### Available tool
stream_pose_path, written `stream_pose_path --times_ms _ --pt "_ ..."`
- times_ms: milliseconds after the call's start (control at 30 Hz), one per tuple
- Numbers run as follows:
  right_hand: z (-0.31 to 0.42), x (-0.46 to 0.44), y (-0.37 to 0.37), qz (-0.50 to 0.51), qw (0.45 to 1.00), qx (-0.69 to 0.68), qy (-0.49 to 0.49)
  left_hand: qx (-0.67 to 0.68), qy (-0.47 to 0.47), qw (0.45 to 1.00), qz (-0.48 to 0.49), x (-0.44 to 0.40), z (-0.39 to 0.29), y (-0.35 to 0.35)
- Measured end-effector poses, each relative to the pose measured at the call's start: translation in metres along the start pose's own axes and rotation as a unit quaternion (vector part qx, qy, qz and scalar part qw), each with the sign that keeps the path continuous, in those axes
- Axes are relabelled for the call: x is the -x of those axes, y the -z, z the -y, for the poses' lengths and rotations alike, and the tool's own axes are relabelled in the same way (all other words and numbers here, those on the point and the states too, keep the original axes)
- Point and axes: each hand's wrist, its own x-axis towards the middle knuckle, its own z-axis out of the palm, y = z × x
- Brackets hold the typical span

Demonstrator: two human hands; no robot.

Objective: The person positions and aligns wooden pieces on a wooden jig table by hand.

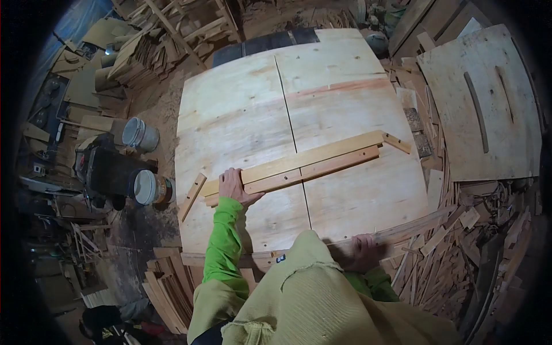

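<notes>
A plywood panel [241, 126] with a dark seam down its middle lies in front of me. Across it run two long wooden strips side by side, a lighter one [328, 153] and a redder one [339, 164]. My left hand [232, 187] is wrapped over both strips near their left end. Short wooden blocks lie slanted beyond each end, one on the left [192, 197] and one on the right [397, 143]. My right hand [363, 253] is at the panel's near edge, blurred and partly in shadow; its fingers and anything in them are unclear.
Two buckets [141, 135] [152, 187] stand left of the panel beside a dark machine [112, 169]. Another plywood sheet [483, 103] leans at the right. Scrap wood [448, 253] lies at the lower right, and stacked boards [168, 284] at the lower left.
</notes>
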Motion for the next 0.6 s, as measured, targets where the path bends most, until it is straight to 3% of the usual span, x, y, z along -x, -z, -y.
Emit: stream_pose_path --times_ms 267,600 --pt "0.006 -0.001 0.017 0.005 0.994 -0.107 -0.029 0.006 0.002 1.000 -0.006 0.001 -0.002 0.004" --pt "0.001 0.001 -0.009 -0.100 0.994 0.006 -0.033 -0.015 -0.022 0.999 -0.024 -0.002 0.012 -0.008"
